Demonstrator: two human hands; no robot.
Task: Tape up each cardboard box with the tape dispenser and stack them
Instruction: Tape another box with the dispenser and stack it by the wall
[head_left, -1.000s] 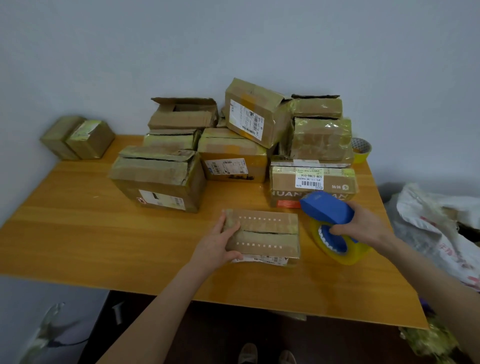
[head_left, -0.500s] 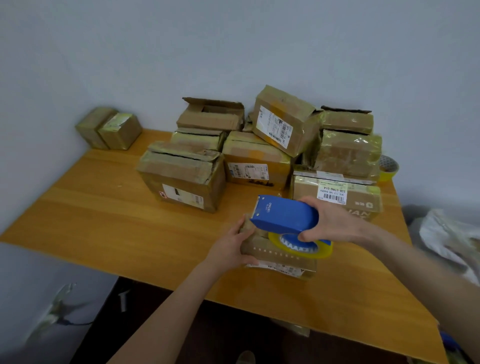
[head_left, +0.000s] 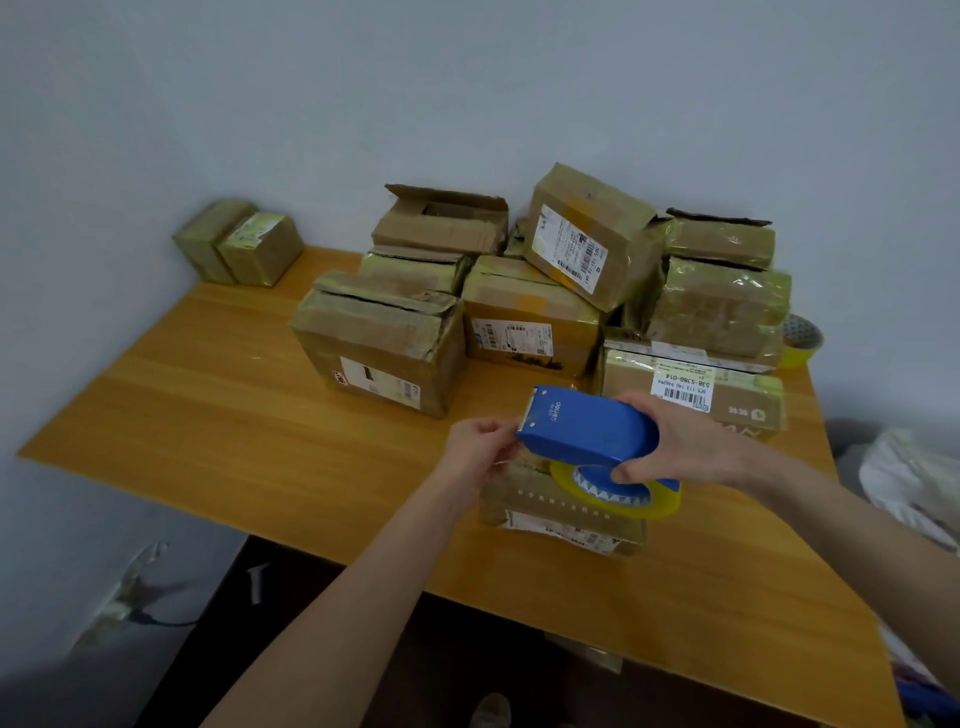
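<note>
Moved: left hand (head_left: 480, 449) has left the side of the small flat cardboard box (head_left: 550, 512) and come up to the front end of the blue plastic tape dispenser (head_left: 587, 426), which now sits higher over that box.
Far left: two small taped cardboard boxes (head_left: 239, 244) stand side by side against the wall, at the far left corner of the wooden worktop (head_left: 208, 415).
Left hand: fingers curled together, touching the dispenser's front edge; I cannot tell whether they pinch anything there.
Pile: a heap of brown cardboard boxes (head_left: 519, 322) fills the far middle of the worktop. Some are stacked two high, one leans tilted, and one on top has its flaps open.
Dispenser: held roughly level with its front end pointing left, and a yellow roll of tape (head_left: 623, 499) under its rear.
Small box: lies close to the worktop's near edge, flaps down, partly hidden beneath the dispenser.
Right hand (head_left: 680, 441): grips the dispenser's rear, fingers over the top and thumb below by the roll's hub.
Far right: a spare roll of tape (head_left: 802, 340) sits behind the pile, and a white bag (head_left: 909, 478) lies beyond the worktop's right edge.
</note>
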